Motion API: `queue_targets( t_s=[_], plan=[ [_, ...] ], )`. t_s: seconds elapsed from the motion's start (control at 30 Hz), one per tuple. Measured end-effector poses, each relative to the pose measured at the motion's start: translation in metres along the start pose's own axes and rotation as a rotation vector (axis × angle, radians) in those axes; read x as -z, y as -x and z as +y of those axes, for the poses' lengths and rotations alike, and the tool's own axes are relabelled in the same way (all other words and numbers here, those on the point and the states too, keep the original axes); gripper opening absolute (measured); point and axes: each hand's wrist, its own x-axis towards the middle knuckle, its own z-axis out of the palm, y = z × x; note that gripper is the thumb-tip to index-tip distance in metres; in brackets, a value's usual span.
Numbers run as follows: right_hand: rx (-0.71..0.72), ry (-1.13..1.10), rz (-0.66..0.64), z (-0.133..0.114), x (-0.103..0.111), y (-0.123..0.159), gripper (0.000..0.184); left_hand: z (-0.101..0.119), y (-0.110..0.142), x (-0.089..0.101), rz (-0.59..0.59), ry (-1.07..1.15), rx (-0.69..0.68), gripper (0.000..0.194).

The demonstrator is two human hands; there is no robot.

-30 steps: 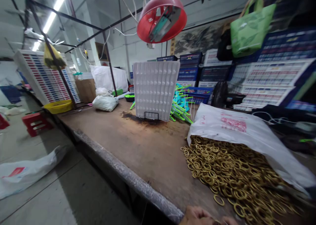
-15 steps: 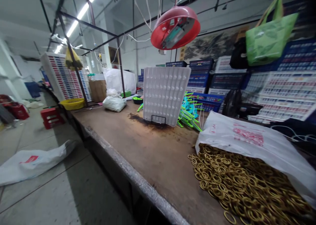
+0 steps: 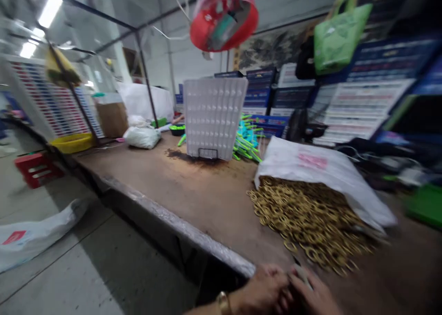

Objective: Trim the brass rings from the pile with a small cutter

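Note:
Both my hands meet at the bottom edge of the view, at the front of a brown wooden table. My left hand, with a gold watch on its wrist, has its fingers curled. My right hand is closed against it, and a small pale thing shows between them that I cannot make out. Just beyond my hands lies a heap of brass-coloured rings, spilling from a white plastic bag.
A white moulded tray stands upright mid-table with green and blue plastic parts behind it. A red lamp shade hangs overhead. A white bag, yellow basin, red stool and floor sack are at left.
The camera has tilted down and swung, so my hands, out of view half a second ago, show again at the bottom. The ring heap and tray stay where they were.

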Motion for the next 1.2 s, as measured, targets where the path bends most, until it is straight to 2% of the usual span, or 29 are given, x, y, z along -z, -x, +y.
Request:
queue_targets(
  t_s=[0.17, 0.27, 0.43, 0.57, 0.67, 0.77, 0.93, 1.2],
  plan=[
    [-0.026, -0.157, -0.010, -0.016, -0.002, 0.012, 0.026, 0.017, 0.017, -0.005, -0.004, -0.005, 0.020, 0.033],
    [-0.010, -0.221, -0.026, -0.015, -0.004, 0.015, 0.021, 0.016, 0.017, -0.001, -0.071, 0.010, 0.010, 0.034],
    [0.032, -0.229, 0.023, -0.005, -0.003, 0.018, 0.019, 0.011, 0.018, 0.000, -0.138, 0.057, 0.017, 0.034],
    [0.102, -0.008, 0.140, -0.003, 0.002, 0.023, 0.021, 0.012, 0.017, -0.002, -0.114, 0.041, 0.002, 0.034],
    [0.224, 0.284, 0.110, -0.005, 0.004, 0.031, 0.015, 0.013, 0.017, -0.003, -0.084, -0.019, -0.033, 0.033],
    [0.285, 0.468, 0.060, -0.006, 0.002, 0.037, 0.014, 0.013, 0.016, -0.004, -0.072, -0.056, -0.054, 0.034],
    [0.269, 0.568, 0.047, -0.004, -0.001, 0.036, 0.017, 0.014, 0.015, -0.003, -0.029, -0.127, -0.081, 0.034],
    [0.244, 0.577, -0.003, -0.009, 0.000, 0.036, 0.022, 0.012, 0.013, -0.001, -0.016, -0.163, -0.123, 0.032]
  ],
)
